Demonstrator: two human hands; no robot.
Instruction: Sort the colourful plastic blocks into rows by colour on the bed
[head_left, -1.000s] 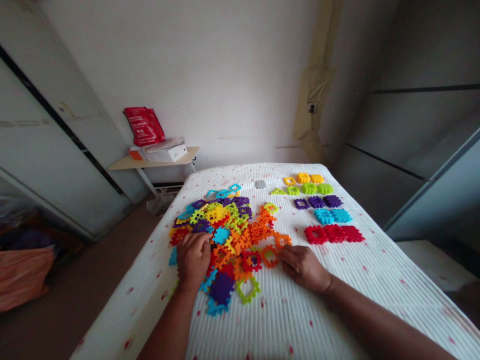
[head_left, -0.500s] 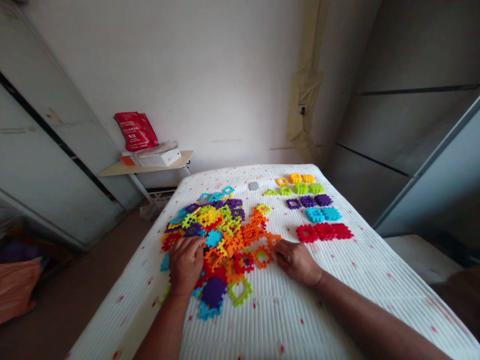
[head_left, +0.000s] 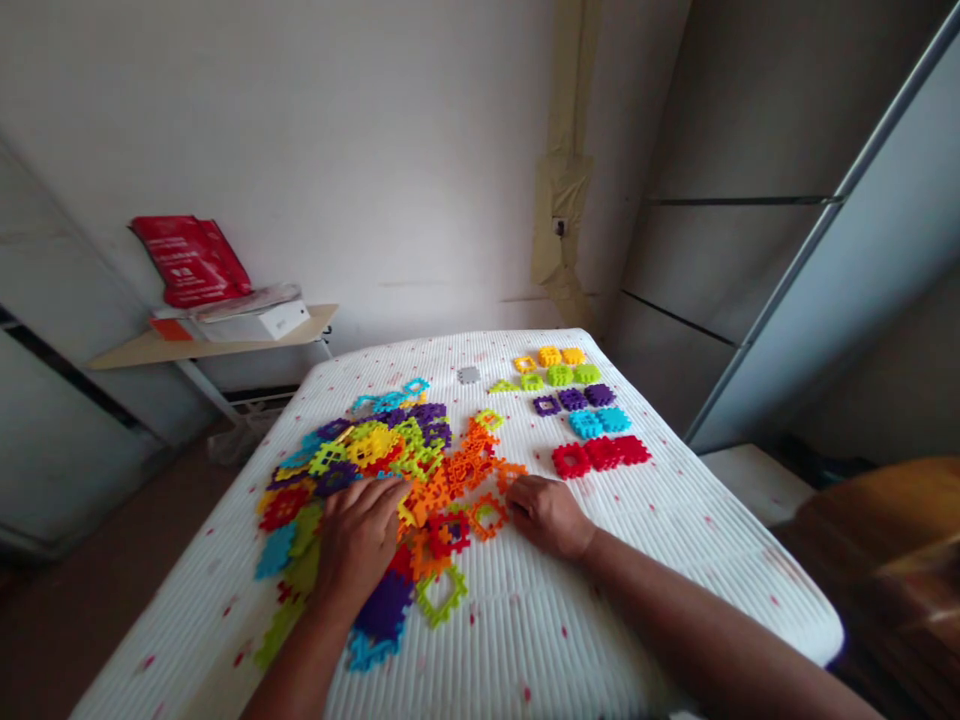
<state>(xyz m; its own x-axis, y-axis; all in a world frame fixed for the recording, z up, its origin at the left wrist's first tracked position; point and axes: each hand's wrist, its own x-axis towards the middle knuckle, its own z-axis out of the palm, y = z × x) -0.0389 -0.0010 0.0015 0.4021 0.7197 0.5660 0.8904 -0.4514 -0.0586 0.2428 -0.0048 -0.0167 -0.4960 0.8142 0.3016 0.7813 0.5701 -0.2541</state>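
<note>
A heap of colourful plastic interlocking tiles [head_left: 373, 447] with toothed edges spreads over the left half of the white quilted bed surface. My left hand [head_left: 358, 530] lies palm down over the heap's near middle, its fingers loosely stretched to the right. What is under the palm is hidden. At the heap's right edge, my right hand [head_left: 547, 512] is closed, fingers curled under, beside an orange tile [head_left: 511, 473] and an orange square frame [head_left: 487, 516]. Whatever its fingertips hold is hidden. A lime square frame [head_left: 442, 596] and a purple tile [head_left: 386, 605] lie nearer me.
Rows of sorted tiles sit at the right: yellow [head_left: 550, 356], lime [head_left: 559, 375], purple [head_left: 573, 399], cyan [head_left: 585, 424] and red [head_left: 602, 454]. A lone grey tile [head_left: 469, 375] lies at the back. A side table [head_left: 142, 350] carries a box and red packages.
The view has turned right, so everything shifts left. My left hand has moved right across the heap, covering where a cyan tile showed and baring lime tiles. My right hand stays beside the orange tiles.
</note>
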